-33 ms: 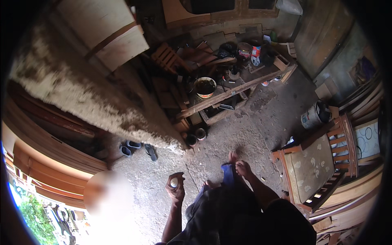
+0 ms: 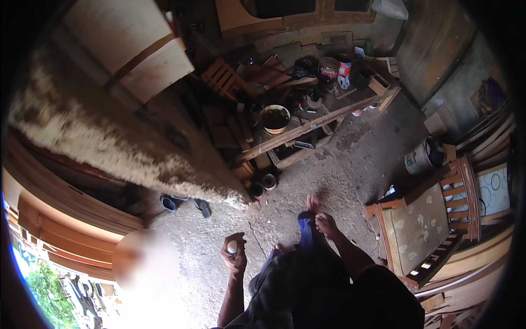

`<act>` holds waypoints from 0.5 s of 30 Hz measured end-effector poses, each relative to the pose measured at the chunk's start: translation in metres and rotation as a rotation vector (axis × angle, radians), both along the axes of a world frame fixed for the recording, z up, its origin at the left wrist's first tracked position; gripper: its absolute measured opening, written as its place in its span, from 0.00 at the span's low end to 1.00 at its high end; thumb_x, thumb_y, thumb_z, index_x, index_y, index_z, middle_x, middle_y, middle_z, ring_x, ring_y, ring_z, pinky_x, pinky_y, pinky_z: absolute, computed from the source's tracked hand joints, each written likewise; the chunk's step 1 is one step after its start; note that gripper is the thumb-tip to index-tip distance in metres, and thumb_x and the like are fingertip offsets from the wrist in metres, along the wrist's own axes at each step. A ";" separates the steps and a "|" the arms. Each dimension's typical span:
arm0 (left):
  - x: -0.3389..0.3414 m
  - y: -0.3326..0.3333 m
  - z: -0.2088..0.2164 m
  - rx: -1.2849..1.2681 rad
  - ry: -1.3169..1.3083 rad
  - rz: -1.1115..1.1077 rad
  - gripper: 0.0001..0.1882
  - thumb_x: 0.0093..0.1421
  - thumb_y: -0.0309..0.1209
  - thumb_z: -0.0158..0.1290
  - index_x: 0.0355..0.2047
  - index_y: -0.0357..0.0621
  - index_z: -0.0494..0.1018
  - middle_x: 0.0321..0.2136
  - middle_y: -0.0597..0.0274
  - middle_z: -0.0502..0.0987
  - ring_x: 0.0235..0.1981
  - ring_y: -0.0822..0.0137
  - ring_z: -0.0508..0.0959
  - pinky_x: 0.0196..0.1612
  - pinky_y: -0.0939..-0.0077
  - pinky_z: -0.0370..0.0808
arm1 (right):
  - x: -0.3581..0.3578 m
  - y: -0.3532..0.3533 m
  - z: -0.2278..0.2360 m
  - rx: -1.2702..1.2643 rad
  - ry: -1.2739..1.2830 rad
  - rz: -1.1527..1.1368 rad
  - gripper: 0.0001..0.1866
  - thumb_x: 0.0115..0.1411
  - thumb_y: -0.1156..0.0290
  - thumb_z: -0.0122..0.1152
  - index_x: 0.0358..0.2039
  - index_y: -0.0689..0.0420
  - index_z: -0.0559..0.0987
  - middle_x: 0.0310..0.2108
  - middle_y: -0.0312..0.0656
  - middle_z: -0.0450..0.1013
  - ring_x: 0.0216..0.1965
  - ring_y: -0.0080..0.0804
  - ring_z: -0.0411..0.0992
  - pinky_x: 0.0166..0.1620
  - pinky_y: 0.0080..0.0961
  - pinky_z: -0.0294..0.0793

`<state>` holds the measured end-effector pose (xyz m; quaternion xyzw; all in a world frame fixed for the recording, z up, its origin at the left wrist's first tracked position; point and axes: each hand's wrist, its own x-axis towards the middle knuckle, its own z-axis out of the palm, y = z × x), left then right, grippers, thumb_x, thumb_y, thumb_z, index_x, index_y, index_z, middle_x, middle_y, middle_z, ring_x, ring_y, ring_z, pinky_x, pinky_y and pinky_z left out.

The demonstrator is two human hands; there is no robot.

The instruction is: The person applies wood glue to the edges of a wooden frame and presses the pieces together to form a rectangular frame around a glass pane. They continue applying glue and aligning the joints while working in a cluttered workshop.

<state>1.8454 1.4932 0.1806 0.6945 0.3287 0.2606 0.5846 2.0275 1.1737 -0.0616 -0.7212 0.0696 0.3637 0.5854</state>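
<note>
My left hand (image 2: 234, 257) is curled round a small, pale, rounded thing (image 2: 232, 247), whose exact kind I cannot make out. It hangs above the concrete floor, left of my body. My right hand (image 2: 325, 225) has its fingers bent together in front of my right leg, beside the blue trouser cloth (image 2: 307, 227). Whatever it may hold is hidden. One bare foot (image 2: 313, 203) shows just beyond that hand.
Ahead stands a cluttered wooden workbench (image 2: 298, 134) with a bucket (image 2: 274, 119) and tins. At right are a cushioned wooden chair (image 2: 419, 230) and a white pail (image 2: 419, 159). A rough wall (image 2: 137, 148) juts in at left, near sandals (image 2: 202, 207). A blurred patch hides part of the left side.
The view has shifted slightly, and the rough wall covers more of the sandals. My right foot shows a little farther forward. Both hands keep nearly the same place and pose.
</note>
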 end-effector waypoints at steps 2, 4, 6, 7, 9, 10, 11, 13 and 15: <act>0.034 0.004 -0.006 0.013 0.026 0.063 0.09 0.64 0.33 0.56 0.38 0.40 0.78 0.29 0.61 0.81 0.27 0.74 0.79 0.30 0.79 0.74 | 0.067 0.024 0.004 0.001 0.022 0.061 0.09 0.64 0.67 0.56 0.42 0.55 0.75 0.27 0.32 0.72 0.23 0.18 0.71 0.23 0.17 0.71; 0.071 0.004 -0.016 0.017 0.045 0.151 0.08 0.64 0.32 0.56 0.38 0.40 0.77 0.29 0.60 0.81 0.25 0.74 0.78 0.27 0.81 0.72 | 0.140 0.045 -0.003 0.006 0.013 0.156 0.09 0.64 0.66 0.56 0.42 0.54 0.74 0.28 0.32 0.72 0.22 0.17 0.71 0.23 0.16 0.71; 0.108 -0.004 -0.022 0.054 0.030 0.246 0.08 0.64 0.32 0.56 0.38 0.40 0.77 0.31 0.58 0.81 0.24 0.72 0.77 0.25 0.80 0.72 | 0.196 0.057 -0.009 -0.059 0.049 0.248 0.09 0.63 0.64 0.56 0.38 0.54 0.76 0.29 0.36 0.73 0.25 0.24 0.72 0.27 0.23 0.73; 0.127 -0.009 -0.023 0.012 -0.007 0.288 0.09 0.64 0.32 0.56 0.39 0.39 0.76 0.33 0.55 0.81 0.24 0.71 0.78 0.24 0.80 0.72 | 0.215 0.063 -0.012 -0.237 -0.223 0.449 0.10 0.61 0.63 0.56 0.36 0.55 0.77 0.31 0.39 0.74 0.29 0.31 0.74 0.32 0.31 0.75; 0.165 -0.021 -0.021 -0.046 -0.041 0.384 0.13 0.65 0.37 0.56 0.37 0.38 0.74 0.32 0.56 0.80 0.26 0.71 0.78 0.24 0.80 0.72 | 0.260 0.063 -0.012 -0.260 -0.576 0.577 0.11 0.59 0.63 0.55 0.33 0.56 0.79 0.35 0.44 0.75 0.34 0.39 0.75 0.38 0.37 0.76; 0.186 -0.027 -0.018 -0.070 -0.017 0.414 0.14 0.66 0.39 0.56 0.37 0.38 0.73 0.32 0.56 0.80 0.26 0.71 0.78 0.25 0.80 0.73 | 0.281 0.062 -0.012 -0.204 -0.668 0.570 0.10 0.58 0.64 0.54 0.32 0.56 0.79 0.34 0.44 0.75 0.34 0.40 0.75 0.39 0.37 0.77; 0.204 -0.034 -0.015 -0.077 0.001 0.408 0.17 0.66 0.42 0.55 0.37 0.39 0.72 0.30 0.56 0.79 0.27 0.71 0.78 0.25 0.80 0.73 | 0.302 0.060 -0.014 -0.225 -0.773 0.615 0.10 0.56 0.65 0.54 0.31 0.56 0.79 0.34 0.44 0.76 0.35 0.42 0.76 0.39 0.36 0.77; 0.234 -0.044 -0.007 -0.100 0.021 0.371 0.17 0.66 0.43 0.55 0.37 0.39 0.72 0.30 0.57 0.79 0.26 0.71 0.78 0.25 0.80 0.73 | 0.343 0.053 -0.024 -0.340 -1.073 0.749 0.09 0.54 0.66 0.54 0.30 0.56 0.79 0.32 0.44 0.75 0.36 0.43 0.76 0.39 0.36 0.77; 0.259 -0.052 0.000 -0.099 0.040 0.343 0.18 0.66 0.43 0.56 0.37 0.39 0.72 0.30 0.57 0.78 0.26 0.72 0.78 0.26 0.81 0.73 | 0.371 0.037 -0.033 -0.414 -1.007 0.839 0.08 0.54 0.66 0.55 0.29 0.54 0.79 0.29 0.43 0.75 0.34 0.44 0.75 0.38 0.36 0.77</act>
